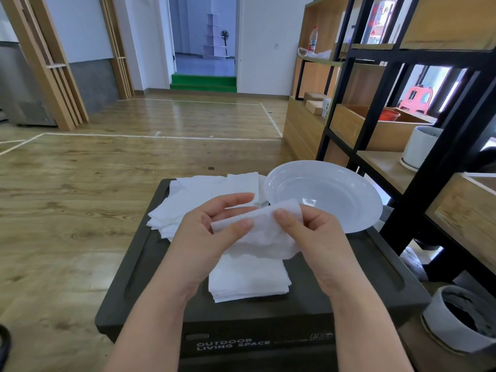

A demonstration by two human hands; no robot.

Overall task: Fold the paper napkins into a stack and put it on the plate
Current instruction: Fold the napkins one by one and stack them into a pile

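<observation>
Both hands hold one white paper napkin (264, 232) above the black box top. My left hand (212, 232) pinches its left edge between thumb and fingers. My right hand (316, 234) pinches its upper right corner. Under the held napkin lies a neat stack of folded napkins (248, 283). A loose pile of unfolded napkins (198, 194) lies at the far left of the box. The white plate (326, 193) stands at the far right of the box with nothing in it.
The black storage box (268, 326) serves as the work surface. A black-framed wooden shelf unit (418, 167) stands close on the right, with a white pot (421, 147) on it. A grey pot (461, 318) sits on the floor at the right. Wooden floor stretches to the left.
</observation>
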